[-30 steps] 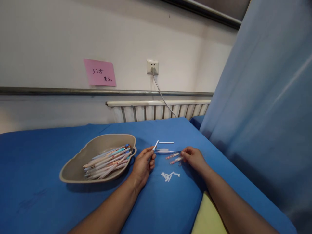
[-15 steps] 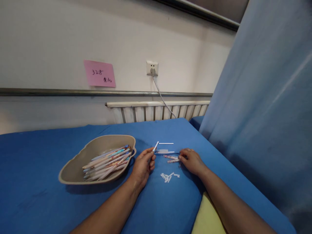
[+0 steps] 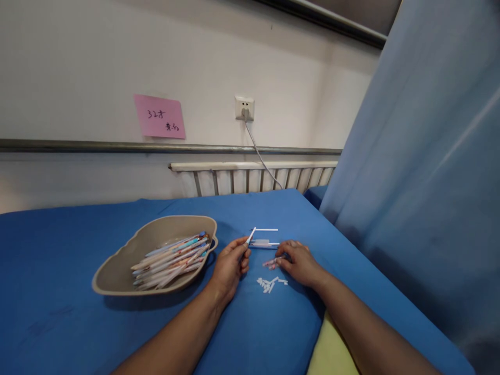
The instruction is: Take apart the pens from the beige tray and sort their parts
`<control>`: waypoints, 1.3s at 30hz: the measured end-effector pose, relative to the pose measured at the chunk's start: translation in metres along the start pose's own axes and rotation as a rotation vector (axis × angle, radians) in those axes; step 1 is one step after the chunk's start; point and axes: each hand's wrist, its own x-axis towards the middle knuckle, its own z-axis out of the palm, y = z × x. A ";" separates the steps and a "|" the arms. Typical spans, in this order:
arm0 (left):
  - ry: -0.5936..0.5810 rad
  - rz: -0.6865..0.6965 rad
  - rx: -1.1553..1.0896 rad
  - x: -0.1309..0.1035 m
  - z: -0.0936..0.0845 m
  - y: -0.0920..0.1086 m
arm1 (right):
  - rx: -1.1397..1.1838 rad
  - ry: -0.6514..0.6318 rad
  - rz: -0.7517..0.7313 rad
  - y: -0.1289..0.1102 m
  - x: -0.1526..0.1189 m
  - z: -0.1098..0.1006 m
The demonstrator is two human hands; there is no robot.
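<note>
So the left hand (image 3: 231, 260) has its fingers closed round a slim white-tipped pen piece (image 3: 251, 236), tilted up beside the tan basin (image 3: 154, 242) of pens. Right hand (image 3: 297, 262) is half curled, partly hiding pinkish clear pieces (image 3: 271, 263); can't tell if it's gripping them.

The blue cloth (image 3: 250, 333) is free at the near middle; at left, the basin (image 3: 117, 260) with its raised rim blocks a low passage.
</note>
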 end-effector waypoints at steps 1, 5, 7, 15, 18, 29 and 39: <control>0.001 -0.001 0.001 0.000 0.000 0.000 | 0.006 -0.008 0.000 -0.001 -0.001 0.000; -0.009 -0.001 -0.002 0.000 0.001 0.000 | 0.001 -0.051 -0.028 -0.003 -0.004 -0.006; -0.011 0.001 0.004 0.000 0.000 -0.001 | -0.013 -0.077 -0.039 -0.004 -0.005 -0.009; -0.023 0.019 0.049 0.001 -0.001 -0.003 | 0.046 -0.051 -0.001 0.004 -0.002 -0.009; -0.030 0.021 0.056 0.001 0.000 -0.003 | 0.196 0.004 0.040 0.017 0.000 -0.014; -0.055 0.022 0.087 0.005 0.000 -0.004 | -0.114 -0.052 0.398 0.038 -0.005 -0.044; -0.053 0.046 0.191 0.000 0.005 -0.005 | -0.225 -0.046 0.322 0.023 -0.008 -0.033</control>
